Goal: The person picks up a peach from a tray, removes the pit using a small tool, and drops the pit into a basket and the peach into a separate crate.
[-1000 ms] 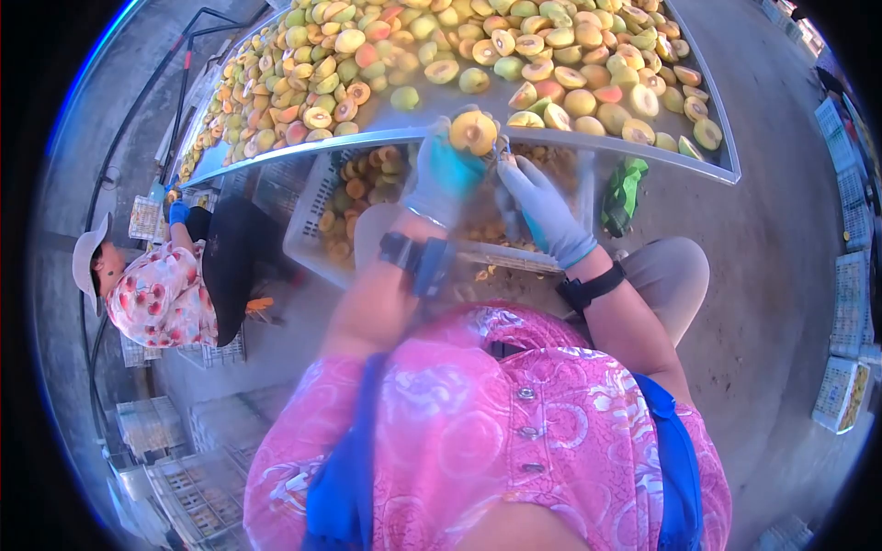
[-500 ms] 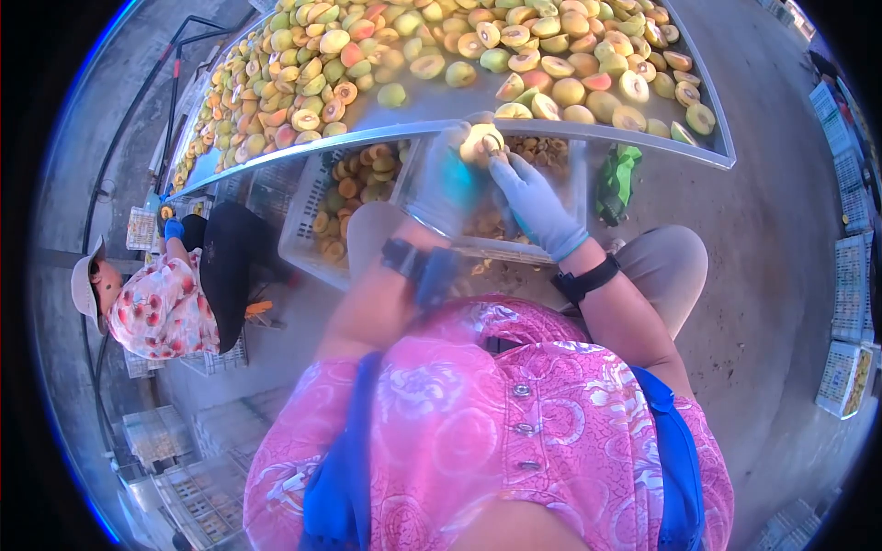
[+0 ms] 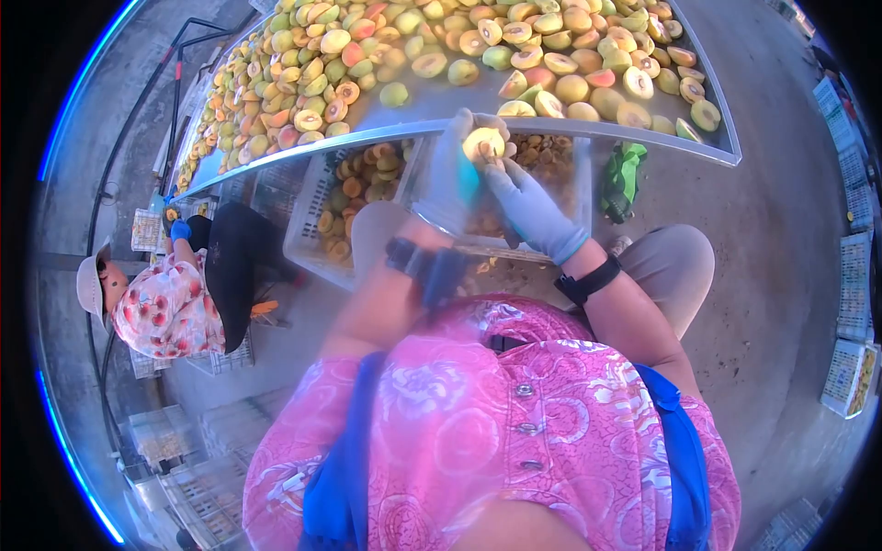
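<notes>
My left hand (image 3: 452, 170), in a pale glove, is closed around a peach half (image 3: 483, 144) with its cut face turned up. My right hand (image 3: 535, 204), gloved too, reaches in from the right with its fingers pinched at the fruit's cut face. Whatever small thing those fingers grip is hidden. Both hands are just off the front edge of a metal-rimmed table (image 3: 404, 125) heaped with halved peaches (image 3: 322, 69). Below them stand a crate of peach halves (image 3: 354, 197) and a crate of brownish pits or scraps (image 3: 551, 165).
A green bag (image 3: 623, 179) lies on the floor right of the crates. To the left a co-worker in a hat and flowered shirt (image 3: 165, 308) sits at the same table. Stacked crates (image 3: 854, 285) line the far right, and more crates (image 3: 197, 496) stand at lower left.
My right fingers have shifted slightly down across the cut face, and a little more of the peach half shows. My left hand still holds it in nearly the same place.
</notes>
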A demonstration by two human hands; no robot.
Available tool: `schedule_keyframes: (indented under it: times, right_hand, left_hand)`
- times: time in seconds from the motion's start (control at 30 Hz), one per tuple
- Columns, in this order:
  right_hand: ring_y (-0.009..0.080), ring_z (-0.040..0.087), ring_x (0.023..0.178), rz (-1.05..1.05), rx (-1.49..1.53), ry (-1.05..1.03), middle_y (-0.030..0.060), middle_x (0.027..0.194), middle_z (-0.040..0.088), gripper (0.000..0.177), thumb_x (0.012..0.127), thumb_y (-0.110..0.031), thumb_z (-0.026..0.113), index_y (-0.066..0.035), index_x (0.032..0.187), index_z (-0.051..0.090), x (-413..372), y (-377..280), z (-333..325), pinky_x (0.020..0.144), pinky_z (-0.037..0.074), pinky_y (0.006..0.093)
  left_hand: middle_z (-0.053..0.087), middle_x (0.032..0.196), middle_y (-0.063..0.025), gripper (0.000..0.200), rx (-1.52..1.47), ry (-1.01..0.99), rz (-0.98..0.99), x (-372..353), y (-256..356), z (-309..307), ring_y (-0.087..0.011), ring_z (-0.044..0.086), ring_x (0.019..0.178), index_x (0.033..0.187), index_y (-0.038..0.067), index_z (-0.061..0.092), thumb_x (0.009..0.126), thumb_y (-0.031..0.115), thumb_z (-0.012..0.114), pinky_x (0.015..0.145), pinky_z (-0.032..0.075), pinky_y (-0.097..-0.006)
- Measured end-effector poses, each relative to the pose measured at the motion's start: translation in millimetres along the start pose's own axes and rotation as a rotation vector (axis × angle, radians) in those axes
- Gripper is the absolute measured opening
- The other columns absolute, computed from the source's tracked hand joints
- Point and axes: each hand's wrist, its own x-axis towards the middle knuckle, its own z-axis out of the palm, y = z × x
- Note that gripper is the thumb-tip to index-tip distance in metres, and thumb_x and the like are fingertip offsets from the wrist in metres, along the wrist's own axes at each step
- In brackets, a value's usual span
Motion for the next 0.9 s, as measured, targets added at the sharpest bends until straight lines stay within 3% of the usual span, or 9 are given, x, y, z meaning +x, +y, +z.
schedule_keyframes:
  times: [0.2,0.3,0.37,0.4,0.5,0.57,0.67,0.8,0.9]
  right_hand:
    - [0.0050,0.042,0.054,0.138,0.198,-0.088,-0.0037,0.072,0.049,0.033,0.100,-0.037,0.048,-0.008,0.116,0.054,-5.3,-9.3,2.7,0.046,0.035,0.0214]
    - [0.0043,0.039,0.052,0.165,0.281,-0.171,-0.0054,0.070,0.046,0.029,0.101,-0.038,0.048,-0.012,0.110,0.055,0.1,-0.9,-6.1,0.043,0.030,0.0200]
    - [0.0035,0.035,0.048,0.322,0.545,-0.338,-0.0076,0.067,0.043,0.026,0.100,-0.040,0.048,-0.015,0.104,0.054,0.6,-1.1,-9.4,0.040,0.024,0.0190]
    - [0.0035,0.035,0.048,0.325,0.546,-0.339,-0.0076,0.067,0.043,0.026,0.100,-0.040,0.048,-0.015,0.104,0.054,0.0,-1.3,-8.6,0.040,0.024,0.0190]
    - [0.0033,0.030,0.044,0.332,0.422,-0.330,-0.0091,0.064,0.039,0.026,0.100,-0.042,0.047,-0.017,0.102,0.053,-3.2,-3.4,-5.8,0.038,0.021,0.0192]
    - [0.0032,0.027,0.041,0.321,0.381,-0.300,-0.0100,0.060,0.035,0.027,0.100,-0.043,0.046,-0.017,0.099,0.052,-5.0,-3.8,-1.3,0.037,0.019,0.0194]
    - [0.0027,0.026,0.040,0.467,0.557,-0.450,-0.0101,0.059,0.033,0.030,0.100,-0.045,0.046,-0.015,0.099,0.052,0.7,4.1,-8.5,0.036,0.018,0.0201]
    - [0.0023,0.026,0.039,0.520,0.772,-0.586,-0.0103,0.058,0.032,0.032,0.101,-0.044,0.045,-0.013,0.101,0.053,8.2,20.3,-7.8,0.034,0.018,0.0211]
    - [0.0024,0.025,0.039,0.488,1.040,-0.768,-0.0102,0.058,0.033,0.033,0.102,-0.041,0.044,-0.010,0.103,0.053,12.0,26.6,-2.2,0.033,0.019,0.0211]
  left_hand:
    - [0.061,0.081,-0.0096,0.056,0.059,-0.047,-0.058,1.8,2.7,-3.6,-0.0216,0.062,0.073,0.090,0.001,0.062,0.099,0.052,0.042,0.066,0.053,-0.0314]
    - [0.062,0.082,-0.0106,0.058,0.343,0.064,0.097,-0.4,6.2,0.8,-0.0212,0.062,0.072,0.087,0.001,0.062,0.099,0.053,0.041,0.065,0.053,-0.0314]
    - [0.066,0.080,-0.0112,0.064,0.131,-0.074,-0.123,-1.2,15.8,-4.5,-0.0217,0.066,0.072,0.085,0.001,0.064,0.091,0.063,0.049,0.064,0.054,-0.0304]
    - [0.066,0.080,-0.0112,0.064,0.130,-0.071,-0.124,-1.5,15.9,-6.5,-0.0217,0.066,0.072,0.085,0.001,0.064,0.091,0.063,0.049,0.064,0.054,-0.0304]
    - [0.066,0.080,-0.0102,0.062,0.265,-0.086,-0.107,1.0,12.2,-13.0,-0.0197,0.064,0.070,0.082,0.001,0.065,0.093,0.060,0.049,0.065,0.053,-0.0287]
    - [0.066,0.079,-0.0106,0.062,0.603,-0.120,0.078,2.7,8.0,-17.8,-0.0188,0.063,0.069,0.079,0.001,0.065,0.094,0.059,0.049,0.065,0.051,-0.0283]
    - [0.065,0.078,-0.0088,0.062,0.569,-0.230,0.021,4.2,14.2,-25.5,-0.0158,0.060,0.073,0.072,0.004,0.064,0.096,0.058,0.046,0.070,0.050,-0.0287]
    - [0.064,0.079,-0.0097,0.060,0.432,-0.346,-0.024,6.2,14.5,-34.0,-0.0172,0.060,0.074,0.076,0.003,0.064,0.095,0.057,0.047,0.070,0.050,-0.0293]
    - [0.063,0.080,-0.0115,0.057,0.119,-0.379,-0.089,2.0,13.3,-34.3,-0.0200,0.060,0.075,0.081,0.003,0.062,0.095,0.057,0.049,0.070,0.051,-0.0316]
